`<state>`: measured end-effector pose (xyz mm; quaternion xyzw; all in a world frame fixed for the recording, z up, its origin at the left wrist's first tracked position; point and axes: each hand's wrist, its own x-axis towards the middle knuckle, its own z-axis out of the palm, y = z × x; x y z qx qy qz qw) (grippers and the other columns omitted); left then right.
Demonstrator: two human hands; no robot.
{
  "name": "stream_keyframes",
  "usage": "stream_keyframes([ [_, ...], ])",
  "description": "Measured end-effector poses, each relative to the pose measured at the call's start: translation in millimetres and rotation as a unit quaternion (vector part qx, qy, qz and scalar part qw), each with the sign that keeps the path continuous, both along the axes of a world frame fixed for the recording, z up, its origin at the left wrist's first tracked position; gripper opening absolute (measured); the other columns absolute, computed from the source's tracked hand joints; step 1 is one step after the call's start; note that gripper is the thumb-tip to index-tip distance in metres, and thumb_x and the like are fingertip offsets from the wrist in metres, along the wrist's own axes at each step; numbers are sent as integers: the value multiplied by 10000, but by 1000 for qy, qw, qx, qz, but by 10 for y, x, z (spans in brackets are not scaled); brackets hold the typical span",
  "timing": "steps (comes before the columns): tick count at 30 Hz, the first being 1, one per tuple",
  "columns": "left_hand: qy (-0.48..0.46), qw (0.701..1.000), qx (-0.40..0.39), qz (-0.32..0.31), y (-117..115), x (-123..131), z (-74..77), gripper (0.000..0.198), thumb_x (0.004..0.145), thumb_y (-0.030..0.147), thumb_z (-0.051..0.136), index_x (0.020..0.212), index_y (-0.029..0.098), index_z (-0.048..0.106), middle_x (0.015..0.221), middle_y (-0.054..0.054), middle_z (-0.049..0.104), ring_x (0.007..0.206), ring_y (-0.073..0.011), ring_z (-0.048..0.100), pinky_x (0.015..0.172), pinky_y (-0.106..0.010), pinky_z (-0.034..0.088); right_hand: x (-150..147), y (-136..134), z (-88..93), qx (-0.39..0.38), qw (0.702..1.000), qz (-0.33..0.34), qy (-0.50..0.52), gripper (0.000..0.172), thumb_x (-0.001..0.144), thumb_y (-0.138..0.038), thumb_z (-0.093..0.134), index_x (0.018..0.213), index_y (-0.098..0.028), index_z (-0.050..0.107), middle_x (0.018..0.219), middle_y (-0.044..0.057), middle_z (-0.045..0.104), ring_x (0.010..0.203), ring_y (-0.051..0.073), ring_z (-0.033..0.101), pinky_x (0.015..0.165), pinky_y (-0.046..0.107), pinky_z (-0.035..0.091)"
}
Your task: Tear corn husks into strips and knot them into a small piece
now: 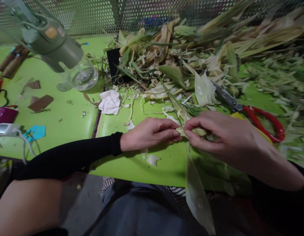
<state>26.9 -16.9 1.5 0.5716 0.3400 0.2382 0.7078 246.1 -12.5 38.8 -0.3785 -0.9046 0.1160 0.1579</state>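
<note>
My left hand (150, 132) and my right hand (220, 137) meet over the near edge of a bright green table (132, 164). Both pinch the top of a pale green corn husk strip (197, 193), fingers pressed together on it. The strip hangs down from the fingers, past the table edge and over my lap. A black sleeve covers my left forearm. A large heap of corn husks and leaves (191, 55) lies just beyond my hands.
Red-handled scissors (252, 114) lie right of my hands. A crumpled white tissue (109, 102) and a green-lidded clear bottle (61, 49) stand at the left, with brown card pieces (40, 103) and a white charger (6, 129). A perforated metal screen (98, 16) runs behind.
</note>
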Motion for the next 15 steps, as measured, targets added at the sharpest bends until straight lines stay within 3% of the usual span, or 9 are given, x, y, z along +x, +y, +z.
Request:
stream_keyframes([
  [6, -36, 999, -28, -24, -12, -6, -30, 165, 1014, 278, 597, 987, 129, 663, 947, -50, 703, 848, -111, 639, 805, -242, 505, -9, 58, 31, -44, 999, 28, 12, 125, 917, -270, 531, 819, -284, 607, 713, 27, 702, 641, 231, 668, 593, 376, 484],
  [11, -17, 999, 3, -34, -43, -21, -25, 281, 971, 401, 669, 1027, 126, 669, 867, -22, 645, 761, -109, 562, 745, -251, 473, -23, 78, -11, -38, 998, 57, 17, 154, 943, -271, 523, 824, -295, 618, 705, 34, 702, 657, 243, 664, 623, 388, 498],
  [15, -18, 1000, -5, -8, -53, -4, -36, 166, 941, 287, 672, 1001, 133, 684, 873, -21, 658, 774, -113, 582, 791, -265, 503, -67, 68, -63, 2, 996, 80, 28, 215, 983, -229, 521, 839, -276, 673, 728, 44, 722, 684, 245, 675, 647, 383, 497],
])
